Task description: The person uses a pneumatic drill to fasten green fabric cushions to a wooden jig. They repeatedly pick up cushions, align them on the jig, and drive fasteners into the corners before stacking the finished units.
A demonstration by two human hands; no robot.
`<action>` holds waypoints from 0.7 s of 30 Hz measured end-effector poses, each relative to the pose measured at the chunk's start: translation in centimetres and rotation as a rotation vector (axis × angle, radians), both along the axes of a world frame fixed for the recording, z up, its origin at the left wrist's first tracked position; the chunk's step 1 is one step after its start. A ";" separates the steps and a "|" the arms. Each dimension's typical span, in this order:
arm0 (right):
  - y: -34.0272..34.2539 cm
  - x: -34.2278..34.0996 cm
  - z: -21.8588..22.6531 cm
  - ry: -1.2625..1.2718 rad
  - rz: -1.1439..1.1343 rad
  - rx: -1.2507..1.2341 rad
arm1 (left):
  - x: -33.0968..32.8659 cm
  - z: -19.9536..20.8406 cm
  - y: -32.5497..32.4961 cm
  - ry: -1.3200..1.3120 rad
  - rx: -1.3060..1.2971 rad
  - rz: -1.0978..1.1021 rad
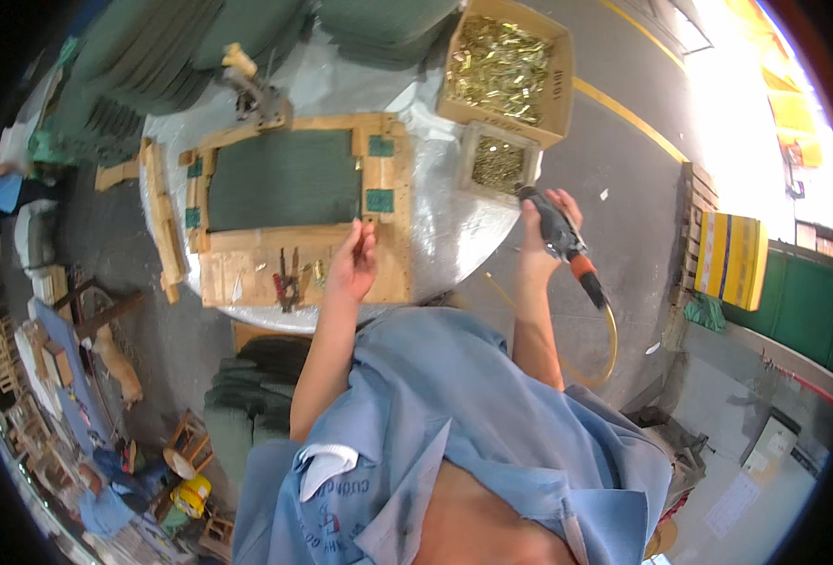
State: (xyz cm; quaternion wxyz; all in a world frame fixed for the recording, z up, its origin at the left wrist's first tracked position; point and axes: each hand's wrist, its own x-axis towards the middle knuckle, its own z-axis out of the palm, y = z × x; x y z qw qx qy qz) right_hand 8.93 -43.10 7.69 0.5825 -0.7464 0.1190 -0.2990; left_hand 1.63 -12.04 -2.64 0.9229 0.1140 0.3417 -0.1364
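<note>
A dark green panel (285, 181) lies flat inside a wooden frame jig (388, 268) on the table. My left hand (352, 268) is at the panel's near right corner, fingers closed in a pinch; whatever is between the fingertips is too small to make out. In my right hand (537, 235) is a black and orange air screwdriver (560, 232), held off the table's right side. A yellow hose (612, 344) curves down from its orange end. The tool's tip is close to a small box of little metal pieces (497, 164).
A carton of brassy metal parts (506, 66) stands at the far right of the table. Stacked green panels (144, 66) fill the far left. Pliers-like tools (288, 282) lie on the jig's near board. A clamp-like device (255, 99) sits at its far edge. Other people (115, 504) are at left.
</note>
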 end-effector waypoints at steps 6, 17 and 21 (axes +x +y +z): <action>3.6 -2.6 5.6 -0.060 0.203 0.024 | 3.5 3.1 -0.9 0.039 0.041 0.057; 8.6 -4.6 5.3 0.041 0.588 0.480 | 6.8 6.4 -2.2 -0.005 0.012 0.205; 9.2 -4.6 5.5 0.064 0.592 0.484 | 6.5 5.7 -1.6 -0.014 0.003 0.211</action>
